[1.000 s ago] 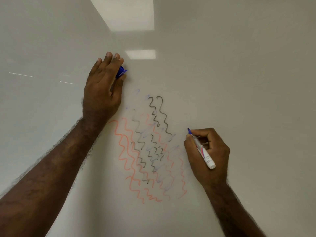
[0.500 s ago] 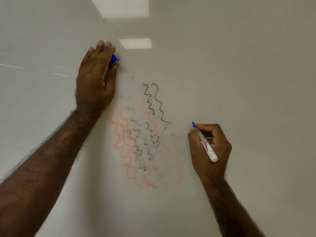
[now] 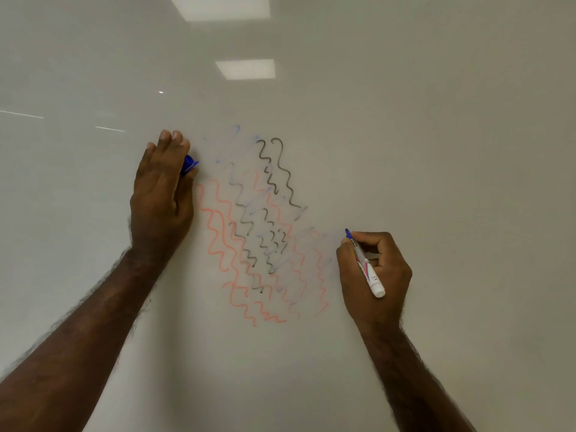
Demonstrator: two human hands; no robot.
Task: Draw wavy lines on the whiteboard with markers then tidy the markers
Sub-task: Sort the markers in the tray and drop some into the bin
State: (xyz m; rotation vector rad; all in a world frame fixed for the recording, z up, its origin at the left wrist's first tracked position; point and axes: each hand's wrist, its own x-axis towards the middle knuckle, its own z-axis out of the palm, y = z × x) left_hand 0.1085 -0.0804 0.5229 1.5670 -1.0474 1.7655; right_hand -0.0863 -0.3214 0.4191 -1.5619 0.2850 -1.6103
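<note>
A glossy whiteboard [image 3: 436, 151] fills the view. Wavy lines [image 3: 265, 226] in red, black and faint blue cover its middle. My right hand [image 3: 374, 275] grips a white marker with a blue tip [image 3: 364, 263] like a pen, the tip touching the board just right of the lines. My left hand [image 3: 162, 194] rests against the board left of the lines, fingers pointing up, and holds the marker's blue cap [image 3: 189, 164] between thumb and fingers. Most of the cap is hidden by the hand.
Ceiling lights [image 3: 246, 68] reflect in the board's upper part. Both forearms reach up from the bottom corners. Bare board lies to the right of and below the drawing.
The view has shifted, so the drawing and both hands sit lower in the frame. My right hand has moved the marker tip a little to the right of the lines. The left hand keeps the cap.
</note>
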